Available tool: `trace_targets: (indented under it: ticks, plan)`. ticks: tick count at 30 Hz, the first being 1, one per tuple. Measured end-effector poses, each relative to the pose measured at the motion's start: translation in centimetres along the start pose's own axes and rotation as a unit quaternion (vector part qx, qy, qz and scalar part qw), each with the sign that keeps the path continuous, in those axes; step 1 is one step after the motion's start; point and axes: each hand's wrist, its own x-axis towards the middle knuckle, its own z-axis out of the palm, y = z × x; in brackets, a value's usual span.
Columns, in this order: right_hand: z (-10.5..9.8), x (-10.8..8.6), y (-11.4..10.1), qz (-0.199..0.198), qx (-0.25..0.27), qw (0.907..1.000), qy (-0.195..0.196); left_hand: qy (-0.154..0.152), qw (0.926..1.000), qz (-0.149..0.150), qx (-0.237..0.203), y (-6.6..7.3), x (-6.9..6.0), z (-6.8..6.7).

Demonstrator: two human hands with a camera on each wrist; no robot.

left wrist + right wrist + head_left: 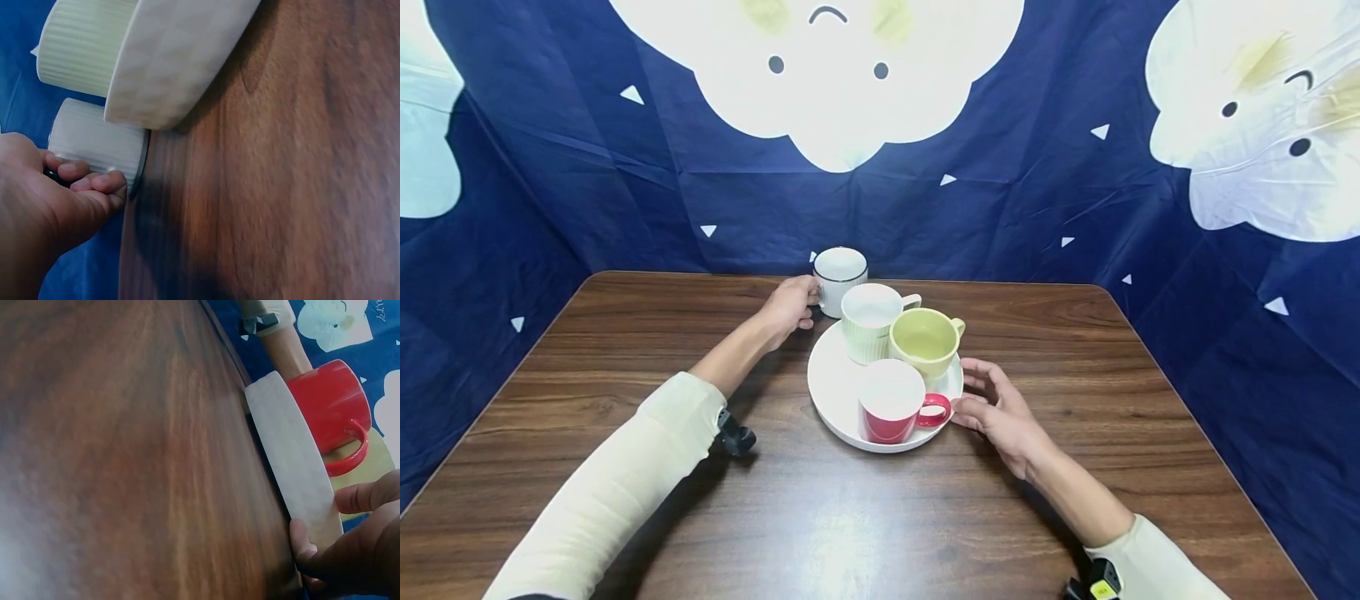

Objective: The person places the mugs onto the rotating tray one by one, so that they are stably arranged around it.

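Observation:
My left hand (790, 307) holds the handle of a white ribbed mug (841, 287) with a dark rim, behind the round white tray (827, 400). In the left wrist view, curled fingers (94, 181) cover most of that handle. At the tray's right side, my right hand (1003, 417) grips the wall, one digit at the top edge and another lower on the outside in the right wrist view. On the tray stand a pale green ribbed mug (867, 340), a yellow-green cup (927, 354) and a red mug (887, 427) with a white inside.
The wooden table (700, 467) ends at a back edge close behind the dark-rimmed mug. Beyond it hangs a dark blue cloth (760, 208) with cloud faces and white triangles. Black devices sit on both wrists, one on the left sleeve (733, 435).

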Motion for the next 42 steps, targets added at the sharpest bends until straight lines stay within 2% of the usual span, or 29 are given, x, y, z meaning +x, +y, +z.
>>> trace_targets:
  ticks: [6, 13, 21, 28, 37, 42]
  plan:
    - [-0.4, 0.5, -0.1, -0.001, -0.001, 0.9999, -0.012, 0.028, 0.9995, -0.005, 0.016, -0.2, -0.7, -0.9]
    - [-1.0, 1.2, -0.2, -0.003, -0.004, 0.9996, -0.028, 0.050, 0.9981, 0.009, 0.033, -0.2, -1.6, -1.8]
    - [-1.5, 2.1, -0.4, -0.002, -0.021, 0.9993, -0.031, 0.045, 0.9984, 0.019, 0.029, 0.1, -3.0, -2.0]
    - [-1.8, 2.7, -0.7, -0.002, -0.029, 0.9985, -0.047, 0.026, 0.9986, 0.026, 0.038, 0.0, -4.8, -2.3]
    - [-2.3, 3.6, -0.8, -0.011, -0.033, 0.9968, -0.073, 0.045, 0.9971, 0.030, 0.054, 0.0, -7.4, -2.8]
    - [-2.9, 4.3, -0.7, -0.020, -0.044, 0.9953, -0.084, 0.034, 0.9964, 0.025, 0.074, 0.1, -8.9, -3.0]
